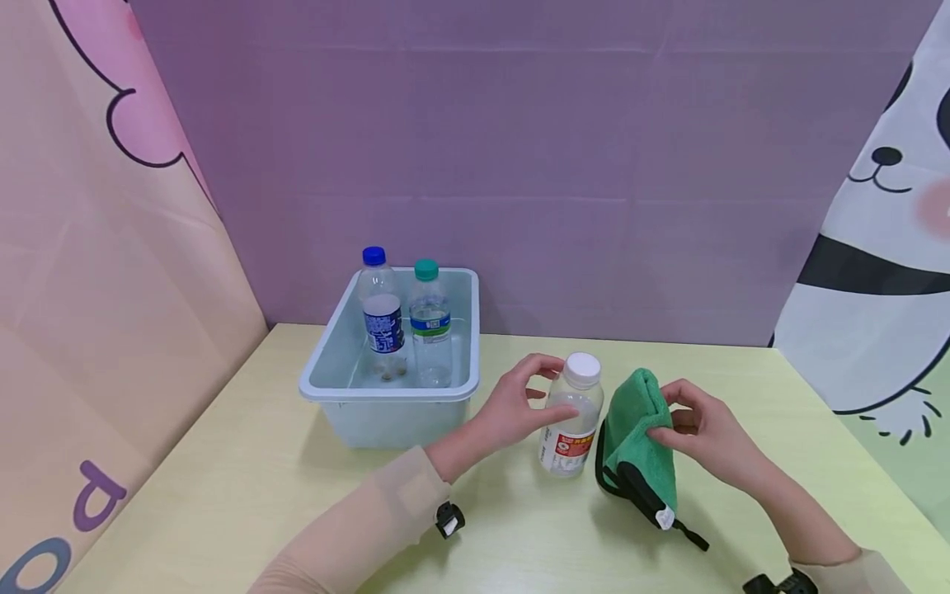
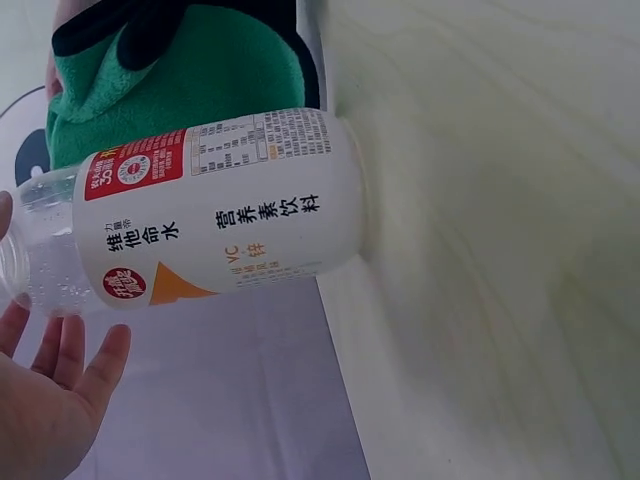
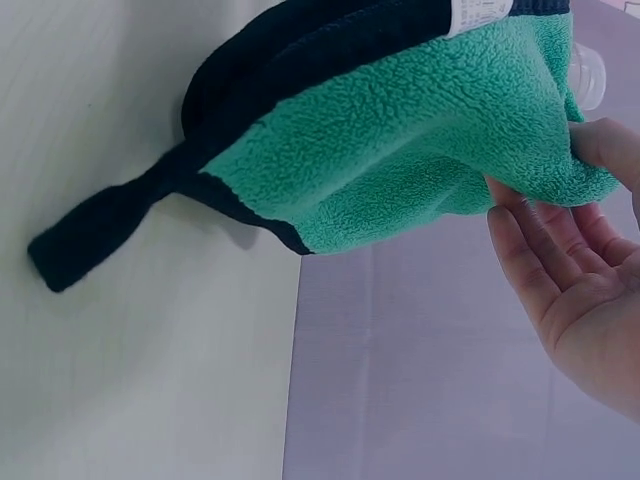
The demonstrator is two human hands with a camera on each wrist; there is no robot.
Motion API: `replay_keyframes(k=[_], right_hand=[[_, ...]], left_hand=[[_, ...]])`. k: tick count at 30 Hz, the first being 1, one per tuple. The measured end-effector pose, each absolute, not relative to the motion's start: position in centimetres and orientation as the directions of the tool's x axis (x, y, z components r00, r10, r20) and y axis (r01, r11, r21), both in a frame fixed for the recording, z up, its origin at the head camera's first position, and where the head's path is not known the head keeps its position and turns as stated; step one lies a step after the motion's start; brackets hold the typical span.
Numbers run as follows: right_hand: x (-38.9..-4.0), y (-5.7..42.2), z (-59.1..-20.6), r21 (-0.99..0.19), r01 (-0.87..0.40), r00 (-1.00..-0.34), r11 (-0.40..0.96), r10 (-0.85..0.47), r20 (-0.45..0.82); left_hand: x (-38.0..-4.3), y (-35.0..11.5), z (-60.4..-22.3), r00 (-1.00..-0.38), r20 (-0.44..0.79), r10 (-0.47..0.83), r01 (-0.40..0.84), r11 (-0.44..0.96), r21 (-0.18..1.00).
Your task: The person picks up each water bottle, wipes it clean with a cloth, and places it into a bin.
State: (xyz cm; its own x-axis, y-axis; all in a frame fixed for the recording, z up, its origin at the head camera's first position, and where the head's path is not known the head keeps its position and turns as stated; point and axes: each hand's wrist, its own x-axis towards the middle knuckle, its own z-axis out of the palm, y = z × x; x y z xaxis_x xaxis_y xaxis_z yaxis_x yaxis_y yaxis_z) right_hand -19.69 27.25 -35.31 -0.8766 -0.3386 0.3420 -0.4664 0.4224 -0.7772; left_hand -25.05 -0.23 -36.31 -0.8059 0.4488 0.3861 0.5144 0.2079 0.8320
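A clear plastic bottle (image 1: 569,425) with a white cap and a printed label stands upright on the table. My left hand (image 1: 519,400) is at its upper part, the thumb in front and the other fingers spread at the far side. Close up in the left wrist view, several fingertips (image 2: 105,355) lie just off the bottle's side; firm contact cannot be made out. To the bottle's right, my right hand (image 1: 701,429) pinches the top fold of a green plush cloth (image 1: 640,437) with black trim and a black strap. The cloth hangs folded, its lower edge near the tabletop.
A light blue plastic bin (image 1: 401,394) stands left of the hands. Inside it are two upright bottles, a blue-capped one (image 1: 383,322) and a green-capped one (image 1: 430,326). A purple backdrop (image 1: 549,181) rises behind the pale wooden table (image 1: 534,544).
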Motion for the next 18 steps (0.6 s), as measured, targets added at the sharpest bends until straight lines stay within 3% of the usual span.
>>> replay_keyframes(k=[8, 18], right_hand=[[-19.7, 27.3, -34.7, -0.766, -0.491, -0.863, 0.414, -0.35, 0.365], [-19.8, 27.1, -34.2, -0.747, -0.52, -0.85, 0.415, -0.343, 0.401]], left_hand=[[-25.5, -0.5, -35.9, -0.793, 0.355, 0.495, 0.497, 0.189, 0.847], [-26.3, -0.9, -35.3, -0.714, 0.28, 0.641, 0.432, 0.088, 0.898]])
